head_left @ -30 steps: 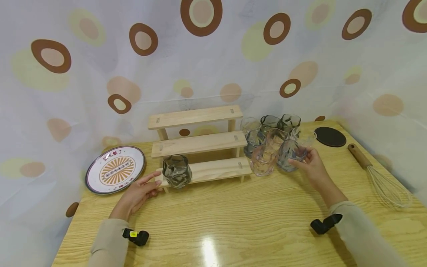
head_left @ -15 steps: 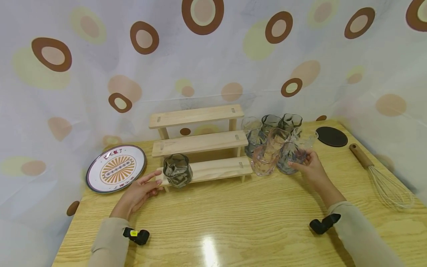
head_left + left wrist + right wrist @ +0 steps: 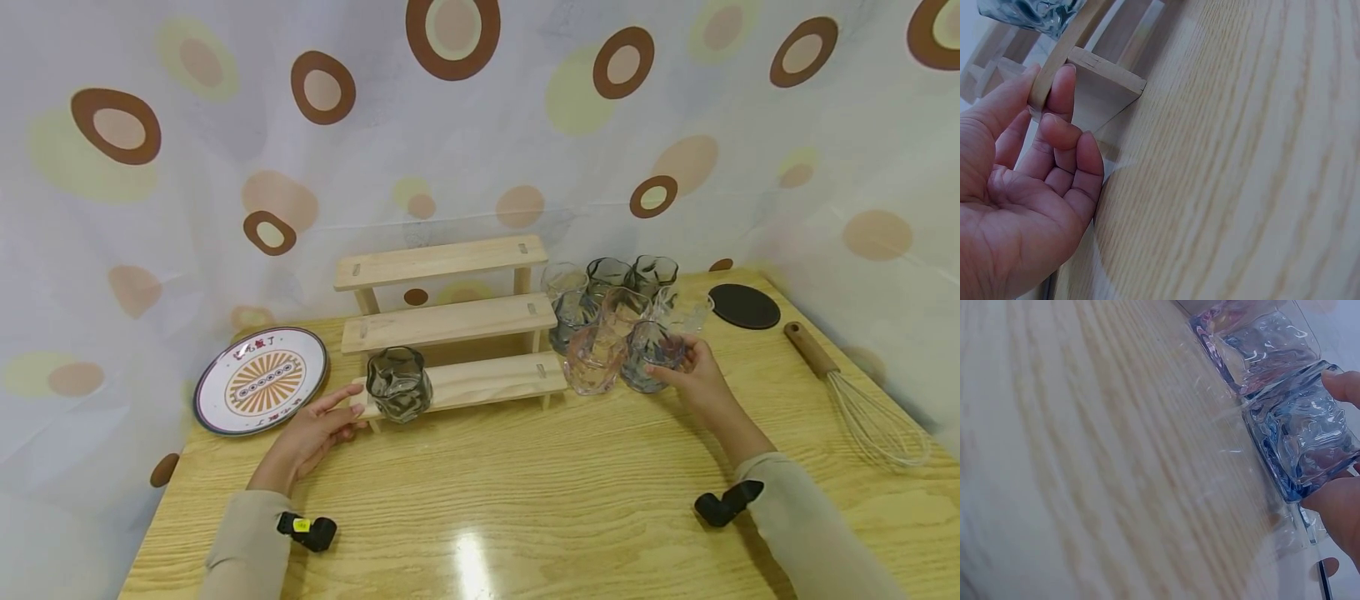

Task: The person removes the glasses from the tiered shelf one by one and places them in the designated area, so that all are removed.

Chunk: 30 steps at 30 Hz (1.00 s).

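My left hand (image 3: 318, 433) grips the left end of a three-step wooden rack (image 3: 495, 379), thumb on top of the lowest board and fingers curled under it, as the left wrist view shows. Beside those fingertips a smoky grey glass (image 3: 399, 385) stands upright on that board. On the right, my right hand (image 3: 697, 375) holds a bluish faceted glass (image 3: 651, 358) between thumb and fingers. This glass is upright, its base at the table in the right wrist view. A pink glass (image 3: 592, 362) stands right against its left side.
Several more glasses, such as a dark grey one (image 3: 655, 275), cluster behind at the rack's right end. A patterned plate (image 3: 217, 396) lies at the left. Over on the right are a black round mat (image 3: 744, 307) and a whisk (image 3: 873, 417).
The right hand and the bluish glass have shifted slightly toward me. The left hand, the rack and the grey glass stay where they were.
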Available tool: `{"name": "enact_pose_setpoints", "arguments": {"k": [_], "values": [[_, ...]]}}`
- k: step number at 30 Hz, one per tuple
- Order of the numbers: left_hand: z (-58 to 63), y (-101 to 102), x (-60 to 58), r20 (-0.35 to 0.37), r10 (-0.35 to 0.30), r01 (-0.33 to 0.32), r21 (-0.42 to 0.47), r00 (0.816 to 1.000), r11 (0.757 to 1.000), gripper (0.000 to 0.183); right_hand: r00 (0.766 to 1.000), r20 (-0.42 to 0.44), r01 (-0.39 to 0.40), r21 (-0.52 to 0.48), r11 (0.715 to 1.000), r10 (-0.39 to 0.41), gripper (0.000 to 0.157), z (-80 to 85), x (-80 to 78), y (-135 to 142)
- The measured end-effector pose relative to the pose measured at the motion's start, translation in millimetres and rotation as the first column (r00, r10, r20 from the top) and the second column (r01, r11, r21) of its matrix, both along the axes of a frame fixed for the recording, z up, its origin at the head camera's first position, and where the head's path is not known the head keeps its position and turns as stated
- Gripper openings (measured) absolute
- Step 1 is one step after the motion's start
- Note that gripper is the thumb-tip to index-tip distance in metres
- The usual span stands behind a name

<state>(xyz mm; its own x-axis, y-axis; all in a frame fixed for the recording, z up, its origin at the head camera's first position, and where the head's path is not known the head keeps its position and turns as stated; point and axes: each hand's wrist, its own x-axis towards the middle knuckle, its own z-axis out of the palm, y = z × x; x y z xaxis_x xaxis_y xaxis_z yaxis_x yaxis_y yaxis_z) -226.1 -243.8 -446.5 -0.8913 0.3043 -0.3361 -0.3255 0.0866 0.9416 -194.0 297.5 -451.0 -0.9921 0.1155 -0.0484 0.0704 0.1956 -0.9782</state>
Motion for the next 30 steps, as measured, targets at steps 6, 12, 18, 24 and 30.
{"name": "enact_pose_setpoints", "arguments": {"k": [6, 12, 18, 24, 30], "values": [[-0.1, 0.1, 0.1, 0.004, 0.002, -0.002, 0.006, 1.000, 1.000, 0.060, 1.000, -0.001, -0.022, -0.019, 1.000, 0.022, 0.088, 2.9, 2.4, 0.2], [-2.1, 0.2, -1.3, 0.005, 0.005, -0.005, -0.001, 1.000, 1.000, 0.060, 0.998, -0.050, -0.023, 0.005, 1.000, 0.023, 0.090, 6.8, 4.2, 3.6], [-1.8, 0.2, -1.3, 0.010, 0.008, -0.008, 0.001, 1.000, 1.000, 0.061, 0.982, -0.191, 0.001, -0.019, 1.000, -0.005, 0.080, 18.2, 6.5, 4.5], [0.7, -0.3, 0.4, 0.005, -0.006, 0.006, 0.006, 1.000, 1.000, 0.062, 0.935, -0.355, -0.042, -0.140, 0.989, -0.010, 0.071, 39.3, 8.6, -7.5], [3.3, 0.2, 2.0, 0.004, -0.003, 0.003, 0.000, 1.000, 1.000, 0.062, 0.890, -0.451, -0.169, -0.182, 0.969, 0.070, 0.061, 54.5, 6.0, -37.3]]}}
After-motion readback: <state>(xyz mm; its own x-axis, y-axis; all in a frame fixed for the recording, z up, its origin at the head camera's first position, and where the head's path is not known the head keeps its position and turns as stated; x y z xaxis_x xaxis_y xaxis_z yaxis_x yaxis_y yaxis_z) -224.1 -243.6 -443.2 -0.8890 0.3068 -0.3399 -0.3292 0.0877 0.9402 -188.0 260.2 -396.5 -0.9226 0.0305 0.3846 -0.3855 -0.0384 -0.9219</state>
